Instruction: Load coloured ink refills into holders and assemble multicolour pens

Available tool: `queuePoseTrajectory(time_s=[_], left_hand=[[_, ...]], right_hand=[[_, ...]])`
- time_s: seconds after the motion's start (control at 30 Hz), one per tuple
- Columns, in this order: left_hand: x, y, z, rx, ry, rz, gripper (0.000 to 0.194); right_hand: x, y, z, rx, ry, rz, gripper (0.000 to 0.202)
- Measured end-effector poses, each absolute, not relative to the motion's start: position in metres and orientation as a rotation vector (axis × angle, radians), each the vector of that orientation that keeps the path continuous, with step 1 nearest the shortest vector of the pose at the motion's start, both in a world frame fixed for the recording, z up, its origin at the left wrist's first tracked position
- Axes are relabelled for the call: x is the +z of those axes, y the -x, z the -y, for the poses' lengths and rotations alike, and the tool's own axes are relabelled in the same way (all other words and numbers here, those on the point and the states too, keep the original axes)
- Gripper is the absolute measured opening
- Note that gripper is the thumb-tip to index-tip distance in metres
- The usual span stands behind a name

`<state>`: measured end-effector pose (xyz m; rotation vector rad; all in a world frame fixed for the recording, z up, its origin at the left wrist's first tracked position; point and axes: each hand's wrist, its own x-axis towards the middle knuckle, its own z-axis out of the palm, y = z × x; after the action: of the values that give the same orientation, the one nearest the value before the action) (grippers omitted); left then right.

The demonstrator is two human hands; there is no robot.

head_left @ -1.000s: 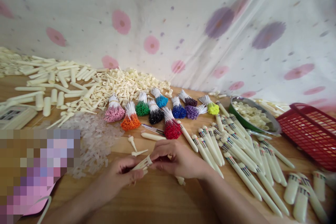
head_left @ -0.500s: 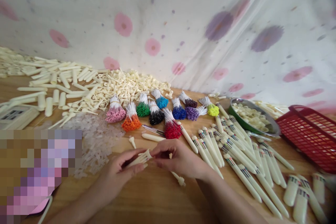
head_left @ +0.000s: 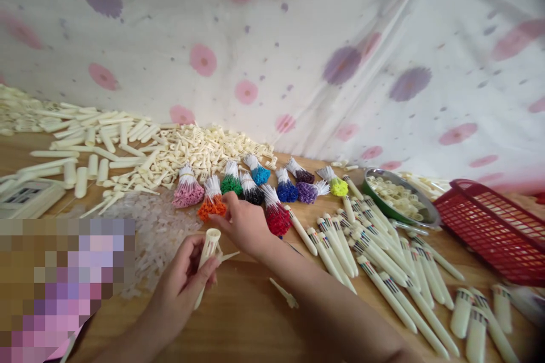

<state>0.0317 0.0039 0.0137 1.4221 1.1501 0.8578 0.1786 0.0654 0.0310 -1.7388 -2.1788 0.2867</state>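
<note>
My left hand (head_left: 187, 281) is closed around a cream pen barrel (head_left: 210, 242), held nearly upright with its round open end up. A thin cream piece (head_left: 230, 256) sticks out beside it; whether the hand holds it or it lies behind is unclear. Arm stretched forward, my right hand (head_left: 247, 227) has its thumb and forefinger curled at the right edge of a bundle of white pen refills with orange ends (head_left: 212, 205). Any single refill between the fingertips is hidden. Just right of this hand stands the red-ended bundle (head_left: 277, 218). A small cream pen part (head_left: 284, 293) lies below my right forearm.
Several other coloured refill bundles (head_left: 286, 187) stand in rows. Cream parts are heaped (head_left: 204, 150) at the back left, clear plastic bits (head_left: 149, 238) nearer. Multicolour pens (head_left: 383, 249) lie right, near a green-sided bowl (head_left: 385, 204) and red basket (head_left: 489, 232). A patterned curtain (head_left: 255, 39) hangs behind.
My right hand has left the pen barrel and moved forward to the orange bundle. My left hand has turned the barrel from slanted to nearly upright.
</note>
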Motion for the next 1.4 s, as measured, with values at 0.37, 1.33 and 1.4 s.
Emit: queuePoseTrajectory(time_s=[0.37, 1.33, 1.4], left_hand=[[0.015, -0.029, -0.010, 0.931, -1.371, -1.147, 0.029], [-0.004, -0.046, -0.032, 0.956, -1.116, -0.997, 0.035], [-0.003, -0.045, -0.029, 0.915, -1.229, -1.007, 0.034]], right_hand=[[0.027, -0.173, -0.072, 0.022, 1.532, 2.347, 0.019], [0.030, -0.235, -0.009, 0.315, 1.110, 1.587, 0.008], [0.037, -0.236, -0.010, 0.503, 1.139, 1.369, 0.013]])
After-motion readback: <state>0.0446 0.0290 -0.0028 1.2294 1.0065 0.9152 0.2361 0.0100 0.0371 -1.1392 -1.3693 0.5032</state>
